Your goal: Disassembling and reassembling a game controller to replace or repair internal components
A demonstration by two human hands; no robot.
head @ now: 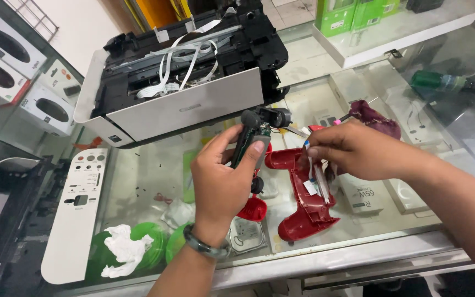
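My left hand (222,177) grips a game controller's green circuit board (248,142) with dark thumbstick modules at its top, held upright above the glass counter. My right hand (353,149) pinches a thin white ribbon cable (310,163) that runs down toward the red controller shell (302,190) lying open on the glass. A second red shell piece (254,209) lies below my left hand. A bead bracelet circles my left wrist.
An opened white and black printer (182,74) with loose ribbon cables sits at the back left. Its white control panel (75,214) lies at left. A crumpled tissue (125,247) rests on green lids. A dark red shell part (377,118) and a green-handled screwdriver (441,81) lie at right.
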